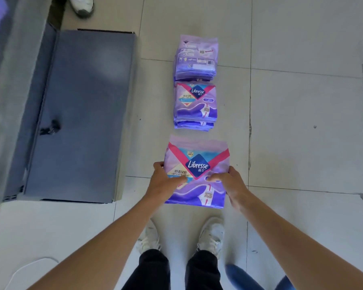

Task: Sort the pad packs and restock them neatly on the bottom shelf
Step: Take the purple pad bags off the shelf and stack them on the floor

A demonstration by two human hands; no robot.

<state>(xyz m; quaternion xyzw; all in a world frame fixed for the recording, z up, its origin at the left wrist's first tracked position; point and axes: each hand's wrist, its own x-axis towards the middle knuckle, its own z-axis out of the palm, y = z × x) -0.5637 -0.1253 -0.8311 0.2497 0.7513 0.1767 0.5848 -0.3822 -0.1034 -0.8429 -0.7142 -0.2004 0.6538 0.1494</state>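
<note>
**Trainee:** Which item is the reference?

**Supervisor:** The grey bottom shelf (pixel 82 114), a flat metal panel. All positions below are given from it.

**Trainee:** Where are the pad packs?

**Supervisor:** In one row on the tiled floor (pixel 302 122), off the shelf's right-hand long edge and parallel to it.
- The far stack (pixel 196 57) lies opposite the shelf's far end. Its top pack is back side up, with the barcode showing.
- The middle stack (pixel 195 105) lies opposite the shelf's mid-length, printed front up, just beside the far stack.
- The held pack (pixel 197 164) is opposite the shelf's near end, front up, with a gap between it and the middle stack.

**Trainee:** What is the state of each hand?

**Supervisor:** The left hand (pixel 166 181) grips the held pack at the edge facing the shelf, with the thumb laid across the printed front and the fingers curled round the edge. The right hand (pixel 228 183) grips the edge away from the shelf in the same way.

**Trainee:** Does the held pack rest on the floor?

**Supervisor:** I cannot tell, because its underside is hidden.

**Trainee:** What else is there?

**Supervisor:** The person's white shoes (pixel 212 235) stand past the shelf's near end. Another white shoe (pixel 81 5) lies beyond its far end. A white cable (pixel 29 266) lies on the floor past its near end.
</note>
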